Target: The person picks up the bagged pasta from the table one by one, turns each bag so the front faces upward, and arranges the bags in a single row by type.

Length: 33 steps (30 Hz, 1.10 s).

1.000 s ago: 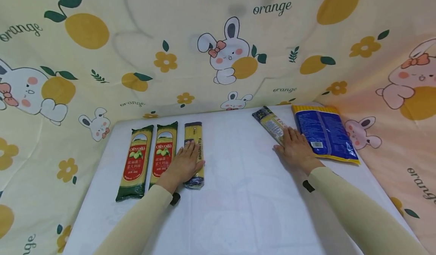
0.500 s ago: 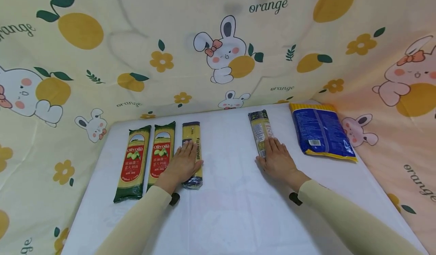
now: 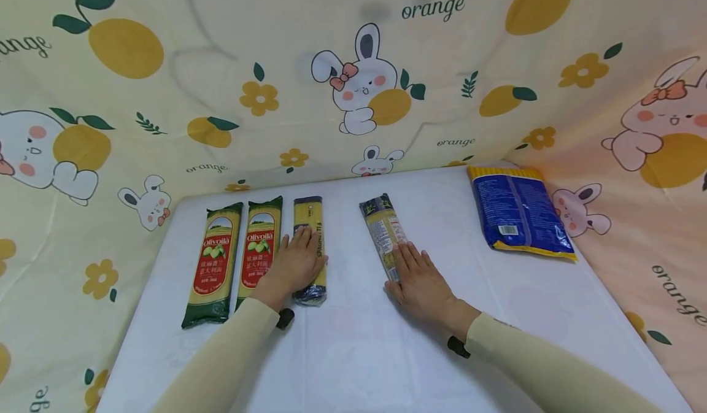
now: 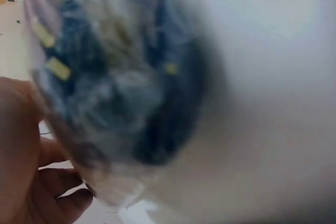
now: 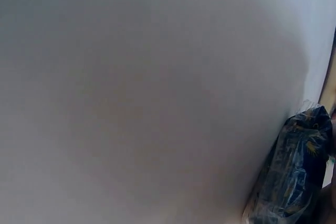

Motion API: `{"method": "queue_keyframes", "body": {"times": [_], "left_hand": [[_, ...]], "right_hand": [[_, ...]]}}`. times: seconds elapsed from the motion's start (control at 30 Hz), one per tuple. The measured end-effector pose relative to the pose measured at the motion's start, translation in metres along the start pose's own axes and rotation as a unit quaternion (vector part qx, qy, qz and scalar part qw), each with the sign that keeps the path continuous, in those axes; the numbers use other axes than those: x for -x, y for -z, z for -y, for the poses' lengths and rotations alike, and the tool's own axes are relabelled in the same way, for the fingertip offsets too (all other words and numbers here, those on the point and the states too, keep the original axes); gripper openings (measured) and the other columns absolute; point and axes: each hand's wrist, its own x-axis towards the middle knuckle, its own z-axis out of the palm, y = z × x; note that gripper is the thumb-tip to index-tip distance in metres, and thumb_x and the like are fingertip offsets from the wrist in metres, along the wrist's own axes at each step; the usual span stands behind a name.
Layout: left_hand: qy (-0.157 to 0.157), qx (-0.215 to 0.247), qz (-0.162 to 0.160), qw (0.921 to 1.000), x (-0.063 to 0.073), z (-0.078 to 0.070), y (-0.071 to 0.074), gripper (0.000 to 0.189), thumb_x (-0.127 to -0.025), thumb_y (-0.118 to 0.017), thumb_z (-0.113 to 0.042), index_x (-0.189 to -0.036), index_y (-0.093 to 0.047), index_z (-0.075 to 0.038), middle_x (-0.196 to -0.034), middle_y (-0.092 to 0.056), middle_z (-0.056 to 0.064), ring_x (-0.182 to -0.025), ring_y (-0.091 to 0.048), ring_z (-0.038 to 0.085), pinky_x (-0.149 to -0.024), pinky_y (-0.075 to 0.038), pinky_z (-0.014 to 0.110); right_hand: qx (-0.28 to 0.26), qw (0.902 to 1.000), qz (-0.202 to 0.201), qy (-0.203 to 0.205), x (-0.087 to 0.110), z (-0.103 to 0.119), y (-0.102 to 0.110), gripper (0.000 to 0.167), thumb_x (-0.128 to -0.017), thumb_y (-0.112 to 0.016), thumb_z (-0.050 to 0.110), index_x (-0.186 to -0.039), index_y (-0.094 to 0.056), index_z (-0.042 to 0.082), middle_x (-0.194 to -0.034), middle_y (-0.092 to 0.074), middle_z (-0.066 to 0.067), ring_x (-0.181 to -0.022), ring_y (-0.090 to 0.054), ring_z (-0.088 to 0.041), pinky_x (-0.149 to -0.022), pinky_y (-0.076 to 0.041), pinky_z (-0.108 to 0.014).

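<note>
In the head view my left hand (image 3: 295, 266) rests with fairly straight fingers on a yellow and dark-blue spaghetti pack (image 3: 310, 213). That pack's dark, crinkled end (image 4: 121, 93) looms blurred in the left wrist view, beside the fingers. My right hand (image 3: 422, 287) lies with extended fingers over the near part of another spaghetti pack (image 3: 381, 226), its printed back facing up and its far end tilted left. The right wrist view catches this pack's wrapped end (image 5: 294, 171) at the lower right. Each hand covers part of its pack.
Two green-ended Olivoilà spaghetti packs (image 3: 215, 259) lie side by side at the left, the inner one (image 3: 261, 241) partly behind my left forearm. A large blue and yellow bag (image 3: 519, 210) lies at the back right of the white table (image 3: 353, 351). Patterned cloth (image 3: 265, 51) hangs behind.
My right hand has slid its spaghetti pack leftward, away from the blue bag and nearer the other pack, and the pack has turned along the way. The left hand stays in place.
</note>
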Motion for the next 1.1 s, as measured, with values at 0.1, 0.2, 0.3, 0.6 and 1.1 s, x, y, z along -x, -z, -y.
{"method": "queue_keyframes", "body": {"times": [0.1, 0.2, 0.3, 0.6, 1.1], "left_hand": [[0.012, -0.003, -0.009, 0.9999, -0.004, -0.004, 0.004, 0.066, -0.11, -0.052, -0.045, -0.159, -0.043, -0.002, -0.168, -0.037, 0.021, -0.157, -0.032, 0.04, -0.124, -0.028, 0.064], [0.017, -0.007, -0.024, 0.9995, -0.011, -0.011, 0.009, 0.061, -0.109, -0.055, -0.042, -0.155, -0.05, -0.003, -0.164, -0.045, 0.019, -0.154, -0.038, 0.039, -0.124, -0.031, 0.062], [0.016, -0.005, -0.045, 0.9989, -0.021, -0.021, 0.014, 0.053, -0.109, -0.056, -0.037, -0.149, -0.057, -0.003, -0.157, -0.053, 0.018, -0.149, -0.045, 0.038, -0.123, -0.034, 0.059], [-0.004, -0.015, -0.075, 0.997, -0.064, -0.051, 0.011, 0.046, -0.113, -0.048, -0.037, -0.146, -0.061, -0.008, -0.144, -0.064, 0.011, -0.135, -0.056, 0.031, -0.113, -0.046, 0.054], [0.016, -0.042, -0.054, 0.9975, -0.104, -0.077, 0.017, 0.062, -0.111, -0.043, -0.055, -0.14, -0.064, -0.005, -0.133, -0.064, 0.014, -0.128, -0.055, 0.033, -0.108, -0.046, 0.056]], "right_hand": [[0.003, 0.9999, 0.002, 0.014, 0.003, 0.012, -0.005, 0.083, -0.108, -0.054, 0.047, -0.164, -0.025, -0.007, -0.17, -0.027, -0.027, -0.159, -0.025, -0.044, -0.126, -0.026, -0.061], [0.009, 0.9996, -0.002, 0.025, 0.007, 0.022, -0.009, 0.082, -0.108, -0.054, 0.048, -0.163, -0.027, -0.006, -0.169, -0.029, -0.027, -0.159, -0.027, -0.043, -0.126, -0.027, -0.061], [0.013, 0.9993, -0.003, 0.034, 0.01, 0.029, -0.01, 0.081, -0.108, -0.054, 0.048, -0.163, -0.029, -0.006, -0.169, -0.031, -0.027, -0.158, -0.028, -0.043, -0.126, -0.027, -0.06], [0.002, 0.9982, -0.032, 0.05, 0.013, 0.027, -0.002, 0.069, -0.108, -0.058, 0.044, -0.157, -0.043, -0.002, -0.163, -0.045, -0.022, -0.152, -0.041, -0.04, -0.123, -0.031, -0.063], [0.026, 0.992, -0.123, -0.005, 0.022, 0.008, -0.005, 0.063, -0.087, -0.079, 0.06, -0.11, -0.065, 0.003, -0.092, -0.063, -0.009, -0.086, -0.056, -0.029, -0.072, -0.046, -0.042]]}}
